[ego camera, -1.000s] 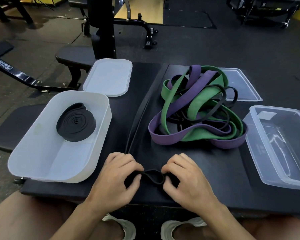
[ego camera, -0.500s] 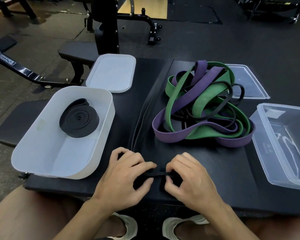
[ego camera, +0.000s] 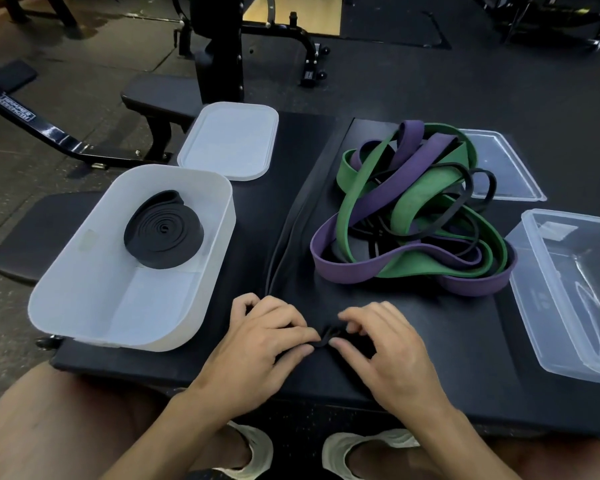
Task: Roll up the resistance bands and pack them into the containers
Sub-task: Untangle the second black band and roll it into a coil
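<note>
A person sits at a black table (ego camera: 447, 368), seen from above. Both hands are at its near edge, close together. The left hand (ego camera: 257, 341) and right hand (ego camera: 385, 355) each pinch the folded end of a thin black band (ego camera: 326, 335) between thumb and curled fingers. From the hands, the band's long axis runs away across the table, leaning right toward the far edge. On the left, a white container (ego camera: 66, 271) holds a rolled black band (ego camera: 163, 233) lying flat, with a white lid (ego camera: 229, 140) beyond it. A tangled pile of purple, green and black bands (ego camera: 413, 216) lies right of centre. A clear container (ego camera: 568, 306) and a clear lid (ego camera: 499, 168) are at far right.
</note>
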